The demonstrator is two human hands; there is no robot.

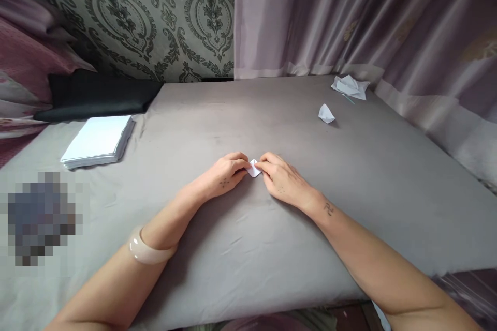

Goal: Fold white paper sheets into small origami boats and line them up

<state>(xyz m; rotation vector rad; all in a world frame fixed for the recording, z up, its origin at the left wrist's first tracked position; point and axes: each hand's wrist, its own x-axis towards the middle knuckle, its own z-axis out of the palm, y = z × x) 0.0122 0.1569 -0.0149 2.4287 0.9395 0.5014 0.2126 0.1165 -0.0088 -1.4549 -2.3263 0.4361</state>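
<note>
Fingertips of the left hand (229,173) and the right hand (282,178) pinch opposite sides of a small folded white paper (254,169), near the middle of a table (240,248) covered in grey cloth. A pale, glossy bangle (149,251) circles the left forearm. Well beyond the right hand, toward the far right corner, sits a folded paper piece (326,114); closer to that corner lie loose white papers (351,86), a thin bluish stick (348,99) just in front. Near the left edge rests a stack of white sheets (99,139). Behind it, black material (101,95) drapes the far left corner. Mauve curtains (330,15) hang along the right edge.
</note>
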